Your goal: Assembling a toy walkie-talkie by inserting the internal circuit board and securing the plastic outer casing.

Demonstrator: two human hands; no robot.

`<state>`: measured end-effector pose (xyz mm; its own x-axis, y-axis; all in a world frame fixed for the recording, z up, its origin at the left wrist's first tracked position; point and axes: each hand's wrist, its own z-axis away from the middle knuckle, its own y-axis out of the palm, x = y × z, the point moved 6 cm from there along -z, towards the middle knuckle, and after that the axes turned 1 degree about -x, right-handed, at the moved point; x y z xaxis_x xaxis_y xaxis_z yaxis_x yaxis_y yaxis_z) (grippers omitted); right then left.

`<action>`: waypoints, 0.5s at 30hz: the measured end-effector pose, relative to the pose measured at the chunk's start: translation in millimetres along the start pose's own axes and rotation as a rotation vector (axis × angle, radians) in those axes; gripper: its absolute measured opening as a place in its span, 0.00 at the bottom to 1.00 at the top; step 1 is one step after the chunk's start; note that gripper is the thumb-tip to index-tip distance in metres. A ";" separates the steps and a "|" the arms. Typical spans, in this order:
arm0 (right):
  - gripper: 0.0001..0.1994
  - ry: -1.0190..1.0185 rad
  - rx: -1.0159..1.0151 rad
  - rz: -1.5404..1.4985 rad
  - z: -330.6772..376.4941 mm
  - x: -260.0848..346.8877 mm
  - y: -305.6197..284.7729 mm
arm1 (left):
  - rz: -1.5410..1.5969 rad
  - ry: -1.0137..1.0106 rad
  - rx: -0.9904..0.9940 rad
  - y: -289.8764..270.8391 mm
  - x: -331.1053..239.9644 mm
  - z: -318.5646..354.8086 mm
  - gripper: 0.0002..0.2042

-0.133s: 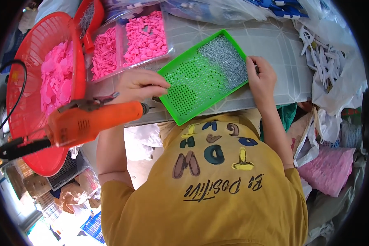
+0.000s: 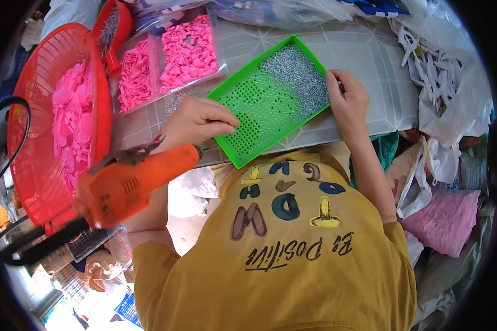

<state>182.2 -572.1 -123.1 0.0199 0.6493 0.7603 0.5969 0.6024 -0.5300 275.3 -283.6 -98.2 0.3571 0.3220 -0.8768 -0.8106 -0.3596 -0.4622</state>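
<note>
A bright green rectangular tray (image 2: pixel 266 150) with a perforated bottom lies tilted across the table. Small silvery screws (image 2: pixel 298 74) are heaped in its far right part, and scattered ones thin out toward the bare holes at the left. My right hand (image 2: pixel 349 102) grips the tray's right edge, thumb over the rim. My left hand (image 2: pixel 199 122) reaches over the tray's left edge, its fingers pinched together above the holes; whatever they hold is too small to make out. An orange electric screwdriver (image 2: pixel 138 185) hangs across my left forearm, its bit pointing toward the tray.
A red basket (image 2: pixel 100 116) of flat pink pieces (image 2: pixel 72 121) stands at the left. Beside it are a red scoop (image 2: pixel 114 62) of screws and a clear divided box (image 2: pixel 222 67) of small pink parts (image 2: pixel 189 52). White plastic pieces (image 2: pixel 433 71) in a bag lie at the right.
My left hand has moved slightly right, its fingertips now further in over the tray. The electric screwdriver has shifted right and lower. My right hand keeps its hold on the tray.
</note>
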 end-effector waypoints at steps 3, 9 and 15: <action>0.05 -0.003 -0.018 -0.004 0.2 0.1 -1.1 | -0.206 0.106 0.052 20.1 -7.6 -7.2 0.06; 0.05 0.016 -0.020 0.008 1.3 -5.2 -0.4 | -0.465 0.197 0.078 40.8 -15.4 -4.2 0.07; 0.05 -0.024 -0.043 0.021 1.8 -5.0 -0.9 | -0.483 0.123 0.023 41.5 -21.5 2.4 0.09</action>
<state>180.1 -575.1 -127.0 0.0132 0.6728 0.7398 0.6302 0.5688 -0.5285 232.9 -303.4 -98.2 0.7454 0.3412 -0.5727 -0.5482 -0.1751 -0.8178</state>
